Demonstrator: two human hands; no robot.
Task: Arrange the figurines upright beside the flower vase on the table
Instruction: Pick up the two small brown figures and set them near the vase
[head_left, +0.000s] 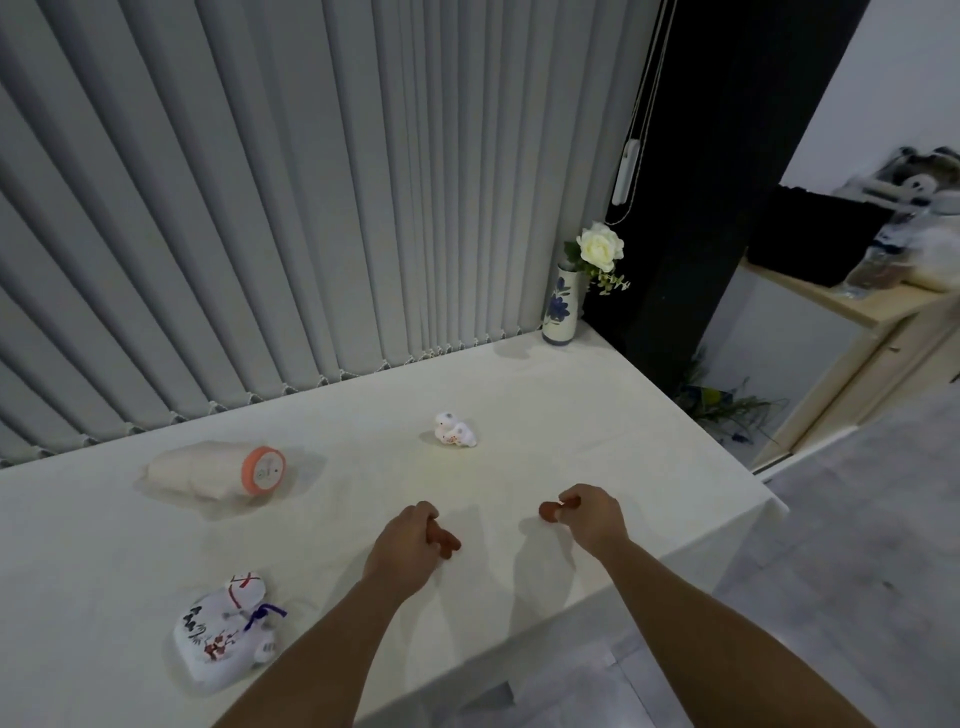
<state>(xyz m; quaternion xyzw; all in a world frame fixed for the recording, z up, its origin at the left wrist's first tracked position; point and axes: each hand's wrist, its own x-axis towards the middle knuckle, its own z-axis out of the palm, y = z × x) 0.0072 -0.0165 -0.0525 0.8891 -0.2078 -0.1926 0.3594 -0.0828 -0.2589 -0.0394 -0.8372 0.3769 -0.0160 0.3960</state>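
A white vase with blue flowers (560, 312) holds a white rose at the table's far right corner. My left hand (402, 545) is closed on a small brown figurine (448, 543) low over the table. My right hand (592, 514) pinches another small brown figurine (549, 510). A small white figurine (455, 430) lies on its side mid-table. A pale figurine with an orange round base (223, 470) lies tipped over at the left. A white painted cat figurine with a purple cord (228, 631) lies on its side near the front left.
The table (597, 431) has a cream cloth; its right edge runs from the vase toward me. Grey vertical blinds (311, 182) hang behind it. A wooden cabinet (852, 353) with clutter stands to the right across the floor.
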